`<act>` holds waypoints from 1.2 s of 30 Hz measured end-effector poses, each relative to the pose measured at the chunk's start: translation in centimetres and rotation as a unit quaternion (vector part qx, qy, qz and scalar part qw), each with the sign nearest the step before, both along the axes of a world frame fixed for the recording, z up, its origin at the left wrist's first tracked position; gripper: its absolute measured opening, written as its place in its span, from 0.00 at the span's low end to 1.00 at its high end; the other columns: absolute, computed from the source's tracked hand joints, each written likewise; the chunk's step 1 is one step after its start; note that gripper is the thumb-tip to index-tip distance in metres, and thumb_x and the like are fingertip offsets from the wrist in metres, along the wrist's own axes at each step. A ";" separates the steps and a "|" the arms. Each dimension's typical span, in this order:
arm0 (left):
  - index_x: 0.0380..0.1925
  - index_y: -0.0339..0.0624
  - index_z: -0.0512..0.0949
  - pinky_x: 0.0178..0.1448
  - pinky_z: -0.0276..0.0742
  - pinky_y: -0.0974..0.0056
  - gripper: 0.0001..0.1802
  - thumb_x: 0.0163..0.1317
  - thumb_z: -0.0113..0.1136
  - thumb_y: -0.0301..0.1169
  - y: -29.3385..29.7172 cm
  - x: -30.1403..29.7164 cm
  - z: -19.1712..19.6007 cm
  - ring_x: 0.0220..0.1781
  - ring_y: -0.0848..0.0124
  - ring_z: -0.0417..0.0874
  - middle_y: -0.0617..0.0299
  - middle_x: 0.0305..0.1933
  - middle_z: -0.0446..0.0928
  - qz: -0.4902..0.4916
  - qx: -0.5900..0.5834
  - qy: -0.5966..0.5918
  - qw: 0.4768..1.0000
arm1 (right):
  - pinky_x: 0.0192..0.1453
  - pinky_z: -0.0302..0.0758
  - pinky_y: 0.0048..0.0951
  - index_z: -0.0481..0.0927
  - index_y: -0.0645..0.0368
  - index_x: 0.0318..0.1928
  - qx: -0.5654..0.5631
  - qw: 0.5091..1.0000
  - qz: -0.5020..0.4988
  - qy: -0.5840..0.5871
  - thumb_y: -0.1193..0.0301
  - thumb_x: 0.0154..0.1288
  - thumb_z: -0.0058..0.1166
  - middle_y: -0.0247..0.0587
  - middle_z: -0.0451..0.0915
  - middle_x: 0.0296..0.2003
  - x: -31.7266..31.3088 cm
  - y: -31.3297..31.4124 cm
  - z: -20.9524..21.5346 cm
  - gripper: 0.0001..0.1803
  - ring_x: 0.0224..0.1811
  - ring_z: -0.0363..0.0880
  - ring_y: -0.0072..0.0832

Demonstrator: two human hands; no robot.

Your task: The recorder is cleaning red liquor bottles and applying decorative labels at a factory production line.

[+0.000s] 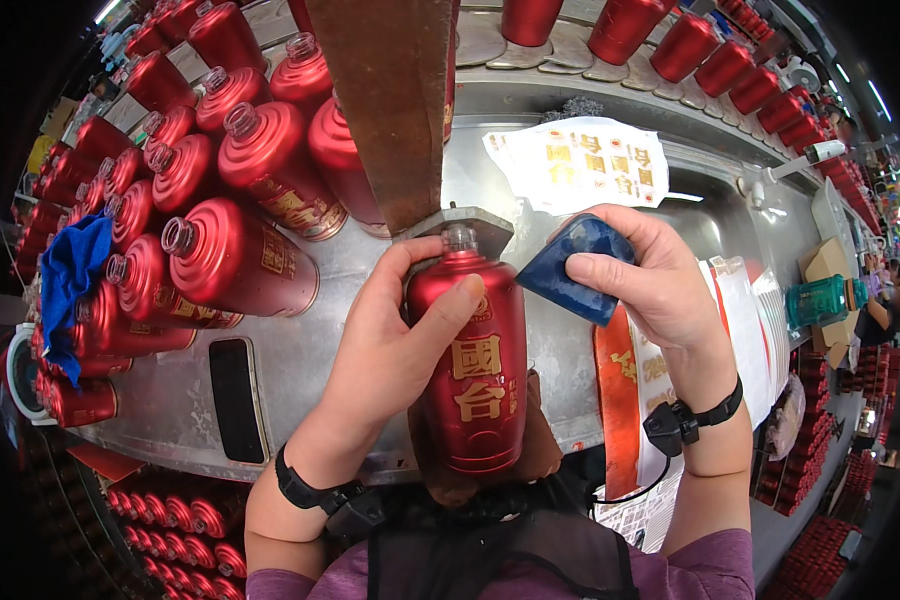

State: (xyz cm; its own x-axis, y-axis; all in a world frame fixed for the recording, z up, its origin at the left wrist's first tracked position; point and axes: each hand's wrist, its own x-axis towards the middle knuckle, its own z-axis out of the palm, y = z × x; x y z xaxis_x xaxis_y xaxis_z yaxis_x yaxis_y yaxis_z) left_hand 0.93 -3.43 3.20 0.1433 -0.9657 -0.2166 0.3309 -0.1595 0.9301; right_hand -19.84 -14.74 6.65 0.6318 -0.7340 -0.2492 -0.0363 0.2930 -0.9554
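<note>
a glossy red bottle with a clear neck and large gold characters (473, 365) lies at the middle of the near edge of a grey metal worktop (310, 365), its neck pointing away from the person and its base toward the person's body. the left hand (395, 335) holds it by the shoulder, thumb laid across the front and fingers curled round the far side near the neck. beneath the bottle's lower part sits a brown, rough-looking support (532, 425), and just beyond the neck stands a grey angled metal bracket (490, 222) at the foot of a brown, rust-toned upright post (380, 110); whether neck and bracket touch i cannot tell. the right hand (645, 275) pinches a dark blue, shiny flat pad (575, 270) between thumb and fingers, its left corner just beside the bottle's right shoulder. past that hand lies a white sheet bearing gold characters (580, 165), and nearer the person, under the right forearm, hangs an orange-red strip with gold marks (617, 400). to the left, a black-screened phone (237, 400) rests near the worktop's edge, with a crowd of uncapped red bottles (280, 165) beyond it and a bright blue cloth (73, 285) draped over those at the far left.
</note>
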 end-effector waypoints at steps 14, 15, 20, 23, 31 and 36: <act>0.63 0.33 0.64 0.59 0.76 0.67 0.28 0.68 0.62 0.31 0.3 -0.2 -0.2 0.54 0.73 0.78 0.56 0.53 0.77 -0.003 -0.004 -0.010 1.000 | 0.50 0.77 0.19 0.82 0.64 0.51 -0.002 1.000 -0.029 -0.007 0.75 0.64 0.65 0.33 0.85 0.42 0.1 0.1 0.4 0.16 0.42 0.82 0.16; 0.63 0.33 0.64 0.59 0.76 0.67 0.28 0.68 0.62 0.31 0.3 -0.2 -0.3 0.54 0.73 0.78 0.56 0.53 0.77 -0.003 -0.004 -0.010 1.000 | 0.49 0.77 0.19 0.82 0.63 0.51 0.003 0.999 -0.031 -0.014 0.75 0.63 0.65 0.33 0.85 0.41 0.2 0.2 0.5 0.16 0.42 0.82 0.16; 0.65 0.33 0.64 0.62 0.74 0.66 0.28 0.68 0.61 0.30 0.2 0.3 -0.5 0.57 0.73 0.76 0.55 0.56 0.76 0.008 0.013 0.115 0.993 | 0.50 0.78 0.21 0.81 0.66 0.50 -0.020 0.999 -0.023 0.025 0.77 0.62 0.64 0.36 0.84 0.42 0.6 0.7 0.9 0.16 0.42 0.82 0.19; 0.68 0.33 0.61 0.64 0.72 0.64 0.31 0.69 0.60 0.28 0.4 0.7 -0.1 0.60 0.72 0.75 0.55 0.60 0.74 0.001 0.037 0.111 0.993 | 0.52 0.77 0.21 0.81 0.65 0.49 -0.061 0.997 0.000 0.044 0.78 0.61 0.64 0.35 0.84 0.42 1.5 1.3 2.0 0.15 0.42 0.81 0.19; 0.77 0.38 0.44 0.72 0.67 0.58 0.52 0.60 0.68 0.23 3.1 0.5 -1.1 0.70 0.63 0.69 0.51 0.70 0.61 -0.069 -0.059 -0.036 0.995 | 0.45 0.76 0.31 0.82 0.64 0.43 -0.388 0.907 0.066 0.152 0.72 0.58 0.66 0.44 0.83 0.35 4.1 -0.1 1.9 0.14 0.37 0.81 0.31; 0.77 0.39 0.38 0.73 0.68 0.56 0.58 0.57 0.71 0.25 3.8 1.1 -2.0 0.74 0.60 0.65 0.50 0.72 0.55 -0.095 -0.077 -0.103 0.987 | 0.45 0.75 0.25 0.82 0.65 0.43 -0.337 0.932 0.080 0.108 0.72 0.60 0.65 0.37 0.81 0.33 4.2 0.9 2.1 0.12 0.37 0.78 0.20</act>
State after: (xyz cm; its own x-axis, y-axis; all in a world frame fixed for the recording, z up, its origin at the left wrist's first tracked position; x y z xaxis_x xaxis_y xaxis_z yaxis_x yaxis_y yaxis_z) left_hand 2.01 0.42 1.22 -0.0182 -0.9986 -0.0504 0.1092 -0.0521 0.9927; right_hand -15.67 -13.84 8.80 0.7352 -0.6705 0.0997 -0.2414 -0.3964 -0.8858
